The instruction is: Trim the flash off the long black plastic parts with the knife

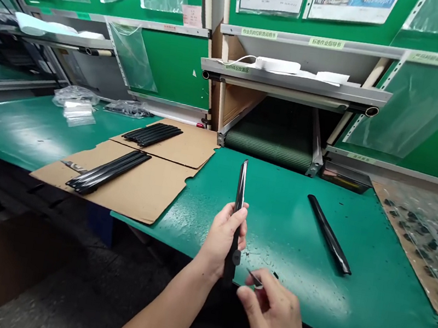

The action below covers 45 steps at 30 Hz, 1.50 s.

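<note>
A glossy black strip [237, 211] is gripped upright in the left hand [224, 237], with the fingers closed around its lower part, and a small dark lobe is seen low on the strip. A small pointed metal tool [253, 277] is pinched in the closed right hand [272, 311], its tip held just beside the strip; whether they touch cannot be told, and the tool's exact kind is too small to make out. Both hands are held over the near edge of the green tabletop [293, 242]. A similar black strip [329, 234] is laid at an angle on the tabletop to the right. To the left, two cardboard sheets [147, 197] are laid, each bearing a bundle of black strips [107, 171]. Plastic bags [75, 97] are placed at the far left. A green conveyor belt [270, 144] is seen at the far edge beneath a metal shelf [294, 80], and clear plastic sheeting [418, 245] with dark parts is spread at the right.
</note>
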### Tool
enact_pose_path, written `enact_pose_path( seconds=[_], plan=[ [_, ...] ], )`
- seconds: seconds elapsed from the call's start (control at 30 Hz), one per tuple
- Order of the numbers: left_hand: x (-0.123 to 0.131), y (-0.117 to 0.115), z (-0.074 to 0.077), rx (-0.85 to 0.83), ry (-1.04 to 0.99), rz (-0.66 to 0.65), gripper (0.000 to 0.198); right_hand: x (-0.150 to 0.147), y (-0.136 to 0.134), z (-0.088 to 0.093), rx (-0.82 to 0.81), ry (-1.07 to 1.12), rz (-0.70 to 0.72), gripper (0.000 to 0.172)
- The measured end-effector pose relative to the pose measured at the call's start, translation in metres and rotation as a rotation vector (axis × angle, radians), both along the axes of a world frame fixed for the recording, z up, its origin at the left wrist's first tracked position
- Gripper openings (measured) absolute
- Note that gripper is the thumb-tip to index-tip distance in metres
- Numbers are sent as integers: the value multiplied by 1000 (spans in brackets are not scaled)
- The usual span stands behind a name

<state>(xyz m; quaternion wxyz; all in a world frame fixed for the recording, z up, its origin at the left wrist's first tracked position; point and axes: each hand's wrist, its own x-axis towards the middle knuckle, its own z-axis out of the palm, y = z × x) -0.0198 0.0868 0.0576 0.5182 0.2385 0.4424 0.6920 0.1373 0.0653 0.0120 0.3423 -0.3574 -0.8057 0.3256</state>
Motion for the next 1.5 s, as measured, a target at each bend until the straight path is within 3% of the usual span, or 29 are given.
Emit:
enact_pose_path(
  seconds=[0.07,0.17,0.43,0.7,1.13,1.37,1.43,1.5],
  plan=[
    [2,-1,-3,-9,-25,-19,28,-6,-2,4,191,-65,12,41],
    [4,-2,-4,-4,-75,-55,29,-13,1,9,337,-129,1,52],
    [6,-2,-5,-1,-200,-119,29,-16,4,8,504,-165,2,55],
    [7,-1,-5,-7,-273,-28,30,-18,-2,7,596,-123,-106,56],
    [9,-1,-5,-57,-312,72,34,-19,-2,2,574,-147,-136,57],
    [7,-4,-5,-19,-223,68,34,-11,-9,-4,625,-95,-13,52],
    [5,-4,-6,-7,-202,54,34,-6,-14,-6,525,-33,30,52],
    [3,-4,-7,-3,-178,41,35,0,-17,-6,316,51,44,48]
  ],
)
